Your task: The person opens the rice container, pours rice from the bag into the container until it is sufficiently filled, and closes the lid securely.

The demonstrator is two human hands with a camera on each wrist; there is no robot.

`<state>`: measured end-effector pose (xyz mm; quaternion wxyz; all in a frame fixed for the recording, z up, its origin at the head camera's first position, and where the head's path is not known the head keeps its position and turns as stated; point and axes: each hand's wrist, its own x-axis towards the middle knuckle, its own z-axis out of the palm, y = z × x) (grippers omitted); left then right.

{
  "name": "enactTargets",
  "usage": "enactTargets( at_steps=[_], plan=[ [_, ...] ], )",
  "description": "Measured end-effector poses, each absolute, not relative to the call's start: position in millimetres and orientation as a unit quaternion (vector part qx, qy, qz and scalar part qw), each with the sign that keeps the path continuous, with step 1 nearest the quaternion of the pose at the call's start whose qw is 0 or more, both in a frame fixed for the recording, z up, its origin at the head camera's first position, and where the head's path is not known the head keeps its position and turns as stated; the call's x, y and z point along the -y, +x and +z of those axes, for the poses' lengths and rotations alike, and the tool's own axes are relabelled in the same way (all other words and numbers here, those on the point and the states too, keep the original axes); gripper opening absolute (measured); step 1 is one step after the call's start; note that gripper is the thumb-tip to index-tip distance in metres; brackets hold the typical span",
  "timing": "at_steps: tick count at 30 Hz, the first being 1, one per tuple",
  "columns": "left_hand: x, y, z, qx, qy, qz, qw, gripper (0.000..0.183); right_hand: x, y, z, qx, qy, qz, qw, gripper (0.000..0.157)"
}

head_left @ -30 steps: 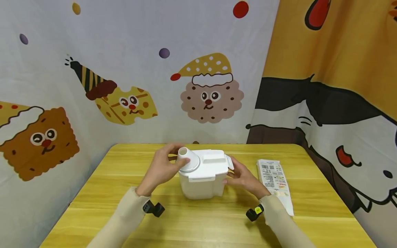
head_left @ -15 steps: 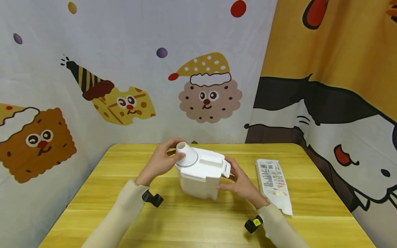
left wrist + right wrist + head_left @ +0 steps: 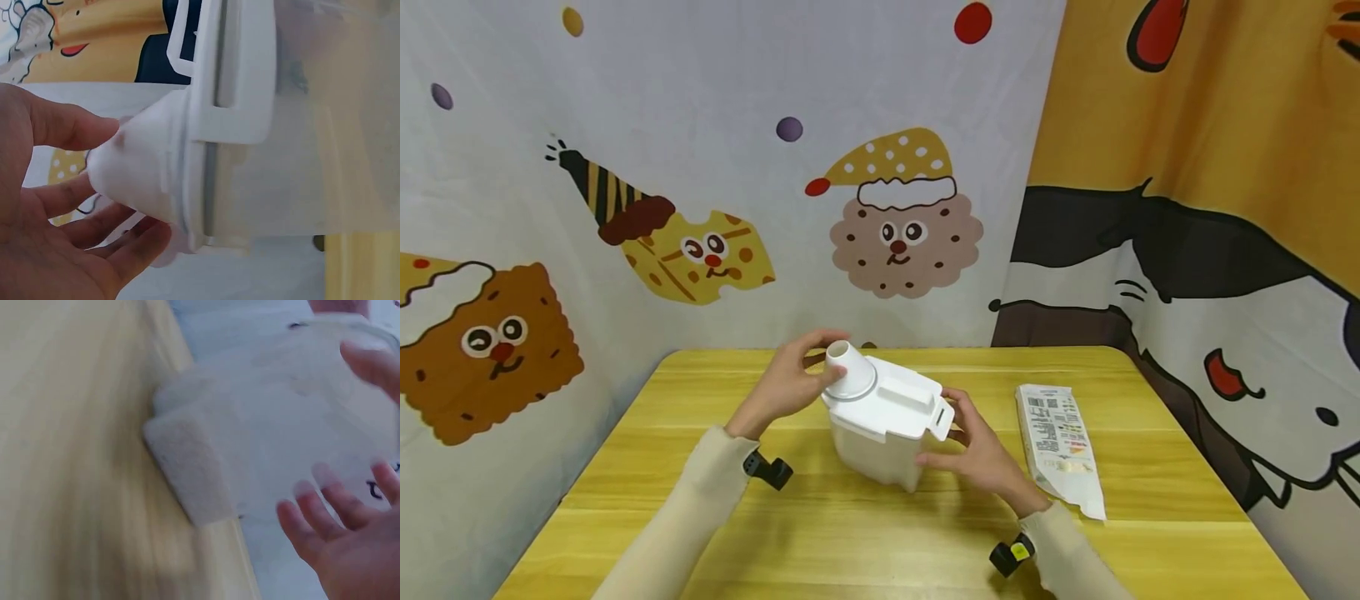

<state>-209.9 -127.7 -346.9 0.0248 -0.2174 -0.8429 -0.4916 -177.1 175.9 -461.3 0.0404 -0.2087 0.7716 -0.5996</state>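
A translucent plastic storage container (image 3: 876,454) with a white lid (image 3: 895,417) stands at the middle of the table, set at an angle with its right end nearer me. On the lid's left part sits a white cone-shaped spout (image 3: 853,372), open at the top. My left hand (image 3: 790,379) holds this spout; in the left wrist view the thumb and fingers (image 3: 65,125) lie around its sides. Beneath the lid's flip latch (image 3: 942,419), my right hand (image 3: 981,454) grips the container's right end, thumb at the front. A pale fill (image 3: 190,465) shows low in the container.
A flattened white printed packet (image 3: 1062,450) lies on the wooden table (image 3: 865,550) to the right. Behind the table hangs a curtain (image 3: 722,92) with cartoon prints. Small black cameras sit on both wrists.
The container has turned clockwise, its right end swinging toward me and slightly left. Both hands stay on it, and the right hand has moved along with that end. The packet has stayed put.
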Motion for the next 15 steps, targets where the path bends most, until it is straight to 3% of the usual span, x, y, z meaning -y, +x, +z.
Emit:
enactTargets(
  at_steps=[9, 15],
  plan=[
    [117.1, -199.4, -330.4, 0.856, -0.315, -0.387, 0.132, 0.038, -205.3, -193.2, -459.1, -0.636, -0.308, -0.684, 0.180, 0.069],
    [101.8, -194.1, -324.3, 0.844, -0.403, -0.327, 0.136, 0.037, -213.0, -206.5, -467.3, -0.530, -0.305, -0.750, 0.252, 0.055]
  ],
)
